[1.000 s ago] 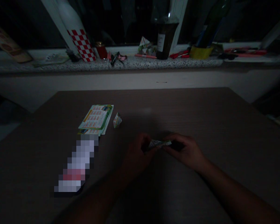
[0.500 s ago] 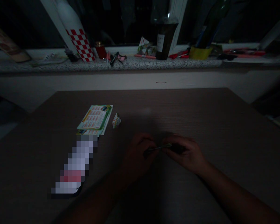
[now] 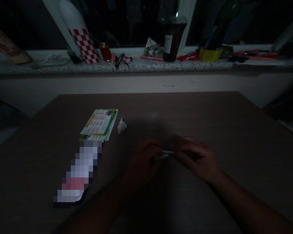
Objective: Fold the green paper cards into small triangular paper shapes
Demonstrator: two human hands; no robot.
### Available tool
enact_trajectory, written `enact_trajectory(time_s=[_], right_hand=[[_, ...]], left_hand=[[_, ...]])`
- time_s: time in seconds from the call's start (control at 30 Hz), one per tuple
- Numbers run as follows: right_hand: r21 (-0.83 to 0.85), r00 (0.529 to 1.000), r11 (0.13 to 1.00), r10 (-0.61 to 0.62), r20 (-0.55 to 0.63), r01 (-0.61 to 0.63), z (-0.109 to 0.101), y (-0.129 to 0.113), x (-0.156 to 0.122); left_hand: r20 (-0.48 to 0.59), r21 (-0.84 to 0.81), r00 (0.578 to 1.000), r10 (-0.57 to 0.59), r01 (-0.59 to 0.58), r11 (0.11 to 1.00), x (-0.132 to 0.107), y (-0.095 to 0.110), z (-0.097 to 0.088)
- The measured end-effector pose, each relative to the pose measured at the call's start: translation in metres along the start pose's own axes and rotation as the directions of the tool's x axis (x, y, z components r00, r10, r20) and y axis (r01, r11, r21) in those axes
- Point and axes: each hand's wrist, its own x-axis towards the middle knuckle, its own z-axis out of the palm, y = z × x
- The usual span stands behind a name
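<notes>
Between my two hands is a small folded piece of paper (image 3: 164, 156), seen nearly edge-on in dim light. My left hand (image 3: 145, 159) is closed on its left end, with the fingers curled over it. My right hand (image 3: 197, 156) pinches its right end between thumb and fingers. Some of the paper is hidden by the fingers. Left of my hands lies a small folded paper piece (image 3: 121, 125) with coloured print. Beside that rests a stack of printed calendar cards (image 3: 99, 122), the top one slightly askew.
A phone-like object with a blurred-out screen (image 3: 79, 172) lies on the brown table (image 3: 197, 110), left of my left forearm. Behind the table, a granite sill (image 3: 141, 67) bears a checkered bottle (image 3: 84, 45), a dark cup (image 3: 172, 42), a yellow holder (image 3: 210, 54) and pens.
My right hand has shifted slightly right and changed its pinch. The paper now shows two pale edges spread apart, where it looked like one thin strip before.
</notes>
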Motion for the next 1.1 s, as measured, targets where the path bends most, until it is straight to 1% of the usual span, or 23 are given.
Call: enact_trajectory(time_s=[0.13, 0.23, 0.43, 0.53, 0.7, 0.8, 0.93, 1.0, 1.1], right_hand=[[0.027, 0.999, 0.999, 0.042, 0.009, -0.043, 0.0, 0.0, 0.0], [0.0, 0.999, 1.0, 0.031, 0.011, -0.031, 0.0, -0.001, 0.001], [-0.039, 0.998, 0.999, -0.006, 0.054, 0.008, -0.001, -0.001, 0.002], [-0.075, 1.0, 0.997, -0.005, 0.019, 0.006, 0.0, 0.0, 0.001], [-0.175, 0.996, 0.981, 0.07, -0.063, -0.08, 0.003, 0.001, -0.003], [-0.218, 0.991, 0.971, 0.078, -0.109, -0.1, 0.003, 0.002, -0.005], [-0.253, 0.988, 0.964, 0.053, -0.143, -0.088, 0.005, 0.004, -0.006], [-0.261, 0.985, 0.959, 0.067, -0.159, -0.108, 0.005, 0.005, -0.006], [-0.268, 0.978, 0.954, 0.088, -0.19, -0.138, 0.006, 0.006, -0.007]], left_hand=[[-0.006, 0.071, 0.997, 0.072, -0.071, 0.995, 0.0, 0.001, -0.002], [-0.023, 0.109, 0.994, 0.111, -0.108, 0.988, -0.001, 0.0, -0.003], [-0.015, 0.15, 0.989, 0.147, -0.143, 0.978, 0.0, -0.001, -0.004], [-0.02, 0.163, 0.985, 0.171, -0.166, 0.973, 0.001, 0.0, -0.004], [-0.046, 0.244, 0.971, 0.235, -0.217, 0.945, 0.003, 0.006, -0.006], [-0.054, 0.292, 0.963, 0.263, -0.237, 0.927, 0.003, 0.009, -0.007], [-0.001, 0.3, 0.953, 0.302, -0.288, 0.909, 0.004, 0.01, -0.007], [0.027, 0.302, 0.948, 0.318, -0.311, 0.901, 0.005, 0.01, -0.007], [0.042, 0.286, 0.945, 0.324, -0.322, 0.903, 0.006, 0.01, -0.007]])
